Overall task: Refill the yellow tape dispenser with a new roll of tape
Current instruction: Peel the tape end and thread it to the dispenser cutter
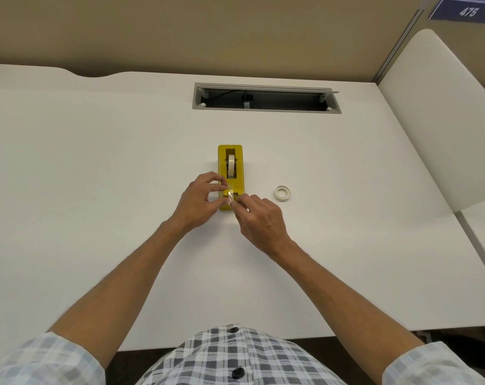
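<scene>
The yellow tape dispenser (231, 176) stands in the middle of the white desk, long axis pointing away from me. A roll of tape (230, 165) sits upright in its slot. A clear strip of tape (230, 196) runs from the roll to the near cutter end. My left hand (199, 201) pinches that strip from the left at the dispenser's near end. My right hand (256, 218) pinches the same strip from the right, just below the cutter. A small flat tape ring (282, 193) lies on the desk to the right of the dispenser.
A grey cable slot (266, 99) with a black plug inside is set into the white desk (97, 162) at the back. A white divider panel (435, 120) rises on the right. A beige partition wall stands behind the desk.
</scene>
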Demonstrator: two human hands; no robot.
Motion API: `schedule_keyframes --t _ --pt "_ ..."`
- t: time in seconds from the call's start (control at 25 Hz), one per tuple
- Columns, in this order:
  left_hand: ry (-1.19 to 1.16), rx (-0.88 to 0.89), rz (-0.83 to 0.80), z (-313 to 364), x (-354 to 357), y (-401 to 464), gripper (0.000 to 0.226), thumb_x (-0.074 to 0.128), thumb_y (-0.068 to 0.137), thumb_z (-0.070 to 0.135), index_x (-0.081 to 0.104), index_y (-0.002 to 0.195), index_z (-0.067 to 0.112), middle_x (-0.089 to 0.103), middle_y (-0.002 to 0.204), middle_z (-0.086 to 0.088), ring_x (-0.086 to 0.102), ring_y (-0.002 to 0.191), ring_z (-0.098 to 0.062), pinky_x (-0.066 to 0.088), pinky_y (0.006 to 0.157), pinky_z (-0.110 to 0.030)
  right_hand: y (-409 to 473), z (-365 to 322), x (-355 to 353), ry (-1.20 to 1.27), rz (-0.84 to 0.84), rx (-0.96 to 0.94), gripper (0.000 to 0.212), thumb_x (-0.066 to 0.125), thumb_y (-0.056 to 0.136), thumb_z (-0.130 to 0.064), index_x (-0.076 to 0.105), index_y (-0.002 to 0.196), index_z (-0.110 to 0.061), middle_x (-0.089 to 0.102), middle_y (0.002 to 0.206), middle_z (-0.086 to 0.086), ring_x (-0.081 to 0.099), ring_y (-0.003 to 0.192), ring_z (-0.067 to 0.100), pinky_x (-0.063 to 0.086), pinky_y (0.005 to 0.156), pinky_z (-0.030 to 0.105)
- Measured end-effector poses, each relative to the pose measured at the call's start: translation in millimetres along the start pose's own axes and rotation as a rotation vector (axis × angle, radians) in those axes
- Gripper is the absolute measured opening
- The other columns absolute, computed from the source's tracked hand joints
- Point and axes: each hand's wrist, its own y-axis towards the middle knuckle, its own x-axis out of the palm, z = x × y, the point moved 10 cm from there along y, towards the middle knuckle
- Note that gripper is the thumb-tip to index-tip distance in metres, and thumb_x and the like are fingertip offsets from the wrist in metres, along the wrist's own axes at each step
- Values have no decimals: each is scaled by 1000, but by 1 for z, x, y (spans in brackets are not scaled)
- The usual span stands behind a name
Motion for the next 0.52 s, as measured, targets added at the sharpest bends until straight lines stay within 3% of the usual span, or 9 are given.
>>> schedule_keyframes --t 0.52 --pt "5 -12 -5 -1 1 1 25 73 83 28 74 104 14 61 121 6 51 118 -14 46 98 -36 -3 7 -3 1 -4 -6 7 68 89 -13 72 94 -11 66 80 3 56 59 19 42 45 29"
